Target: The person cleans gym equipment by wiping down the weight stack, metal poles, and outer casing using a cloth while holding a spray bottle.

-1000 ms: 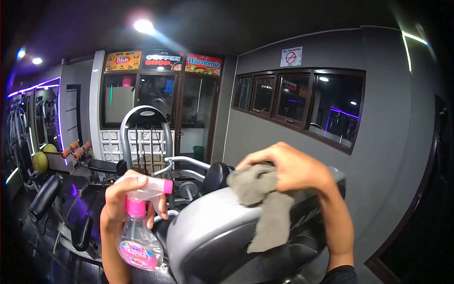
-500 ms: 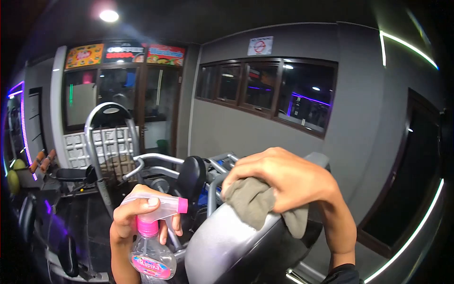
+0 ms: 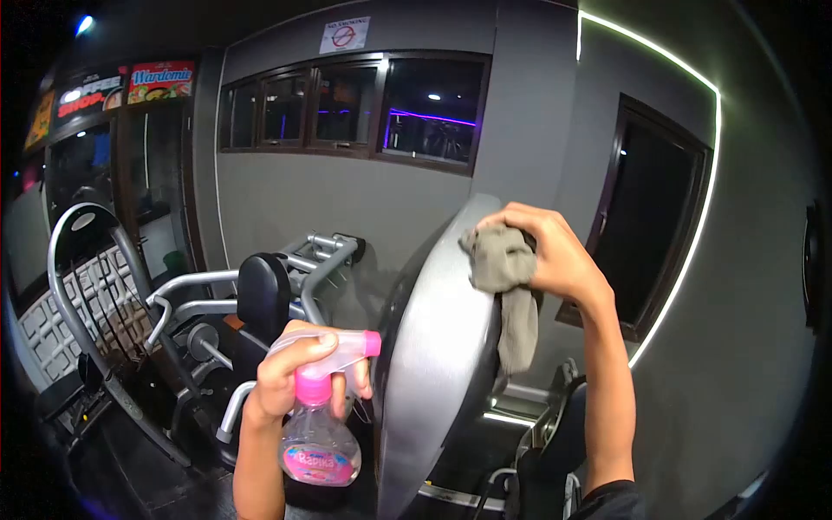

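My left hand [image 3: 299, 368] is wrapped round the neck of a clear spray bottle [image 3: 319, 446] with a pink collar and a pink nozzle tip. The bottle is upright, its pink label facing me and its nozzle pointing right. My right hand [image 3: 555, 251] grips a crumpled grey-green cloth [image 3: 503, 260], one end of which hangs down. That cloth lies against the upper right edge of a tall, curved silver machine cover [image 3: 433, 338]. The bottle is in front of the cover's left side.
Gym machines with silver tubes and a black pad [image 3: 263, 290] stand to the left, one with a tall arched frame [image 3: 59, 251]. Behind are a grey wall [image 3: 295, 199] and windows. A dark door [image 3: 646, 225] is on the right; more equipment [image 3: 555, 442] stands low behind the cover.
The view has turned right. My right hand and the cloth have moved along the silver cover to its upper right edge. The spray bottle stays in my left hand.
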Motion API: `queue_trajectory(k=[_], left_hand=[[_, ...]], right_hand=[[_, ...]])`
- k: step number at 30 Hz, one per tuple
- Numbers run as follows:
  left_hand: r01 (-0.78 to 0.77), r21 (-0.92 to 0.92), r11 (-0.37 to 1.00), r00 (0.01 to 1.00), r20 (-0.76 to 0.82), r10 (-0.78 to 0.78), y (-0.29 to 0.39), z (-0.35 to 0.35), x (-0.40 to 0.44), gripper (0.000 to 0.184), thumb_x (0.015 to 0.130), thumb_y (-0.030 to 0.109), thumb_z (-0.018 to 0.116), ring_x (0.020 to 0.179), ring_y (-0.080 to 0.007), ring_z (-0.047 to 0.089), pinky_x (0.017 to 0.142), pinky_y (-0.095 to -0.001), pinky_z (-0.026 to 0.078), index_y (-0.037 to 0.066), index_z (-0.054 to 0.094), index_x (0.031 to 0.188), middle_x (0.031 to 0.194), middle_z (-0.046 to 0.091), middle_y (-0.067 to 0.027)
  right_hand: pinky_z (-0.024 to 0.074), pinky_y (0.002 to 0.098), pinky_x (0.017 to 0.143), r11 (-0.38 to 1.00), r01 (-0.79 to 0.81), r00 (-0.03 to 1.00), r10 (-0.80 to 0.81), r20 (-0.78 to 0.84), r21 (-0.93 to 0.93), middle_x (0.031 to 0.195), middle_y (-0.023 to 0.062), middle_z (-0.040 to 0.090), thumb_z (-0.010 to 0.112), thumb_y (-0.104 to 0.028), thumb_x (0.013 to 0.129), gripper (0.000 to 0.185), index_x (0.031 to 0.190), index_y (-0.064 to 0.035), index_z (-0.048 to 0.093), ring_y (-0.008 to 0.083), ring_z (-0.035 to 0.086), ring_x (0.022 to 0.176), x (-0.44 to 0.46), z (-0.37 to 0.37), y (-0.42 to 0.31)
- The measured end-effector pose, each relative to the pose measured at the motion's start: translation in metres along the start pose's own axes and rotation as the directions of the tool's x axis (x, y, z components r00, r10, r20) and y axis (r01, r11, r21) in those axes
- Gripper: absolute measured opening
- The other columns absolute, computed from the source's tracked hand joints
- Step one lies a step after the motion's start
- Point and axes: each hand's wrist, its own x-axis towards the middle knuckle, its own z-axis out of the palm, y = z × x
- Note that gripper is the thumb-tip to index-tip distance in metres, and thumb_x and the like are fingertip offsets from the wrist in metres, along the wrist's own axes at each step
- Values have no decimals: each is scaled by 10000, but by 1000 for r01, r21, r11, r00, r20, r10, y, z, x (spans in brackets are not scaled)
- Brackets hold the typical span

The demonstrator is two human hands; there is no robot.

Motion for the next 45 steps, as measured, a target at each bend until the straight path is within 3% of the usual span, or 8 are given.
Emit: queue_trajectory(k=[4, 5, 20, 22, 25, 26, 35, 45], left_hand=[[-30, 35, 999, 999, -18, 31, 1, 14, -1, 485, 943, 262, 419, 461, -237, 616, 478, -302, 524, -171, 636, 922, 779, 669, -241], [-37, 35, 999, 999, -18, 38, 0, 16, -3, 485, 943, 262, 419, 461, -237, 616, 478, -302, 524, -171, 636, 922, 779, 669, -241], [46, 60, 997, 998, -50, -43, -38, 45, -19, 510, 907, 283, 475, 483, -229, 627, 467, -278, 514, -189, 628, 1022, 797, 673, -239], [-27, 83, 996, 996, -87, 34, -43, 55, -17, 562, 874, 342, 480, 448, -290, 614, 569, -389, 564, -197, 623, 805, 693, 635, -272], [-58, 8, 998, 989, -133, 59, -55, 66, -24, 576, 871, 353, 482, 440, -298, 608, 597, -427, 572, -201, 618, 794, 667, 622, -270], [-103, -71, 992, 986, -142, 92, -67, 66, -27, 558, 865, 324, 465, 456, -280, 614, 489, -335, 541, -208, 628, 827, 751, 651, -288], [-192, -18, 981, 954, -236, 183, -74, 72, -35, 577, 843, 339, 459, 495, -325, 633, 664, -415, 578, -210, 626, 777, 620, 614, -276], [-225, 24, 974, 934, -281, 223, -73, 79, -37, 578, 836, 354, 438, 484, -342, 624, 598, -384, 558, -185, 620, 732, 546, 591, -260]], right_hand=[[512, 330, 782, 997, -59, 988, 53, -142, -40, 901, 115, 653, 717, -72, 672, 371, 1029, 25, 680, 225, 669, 855, -9, 15, -7], [523, 357, 817, 996, -86, 984, 79, -162, -36, 954, 85, 680, 776, -195, 668, 386, 1017, -48, 702, 276, 682, 901, -15, 19, -7], [518, 311, 722, 977, 197, 813, -114, -571, 86, 911, 88, 668, 838, -155, 629, 374, 976, -82, 718, 223, 661, 819, -90, 80, 1], [521, 318, 755, 972, 122, 817, 18, -577, 202, 940, 101, 676, 810, -136, 642, 373, 989, -51, 703, 248, 672, 861, -68, 73, 7], [524, 326, 764, 971, 95, 809, 54, -586, 220, 950, 105, 677, 793, -127, 645, 372, 997, -48, 700, 259, 675, 870, -62, 74, 0], [526, 331, 767, 975, 87, 806, 51, -590, 203, 951, 107, 676, 784, -121, 645, 372, 1001, -51, 701, 265, 675, 870, -63, 74, -8], [497, 268, 541, 963, 266, 906, -232, -355, 49, 874, -12, 666, 641, -43, 678, 366, 981, -204, 769, 158, 592, 693, -144, 116, -30], [507, 345, 656, 965, 192, 737, -24, -675, 176, 899, 72, 630, 828, -205, 614, 405, 995, -107, 729, 239, 633, 780, -85, 102, -26]])
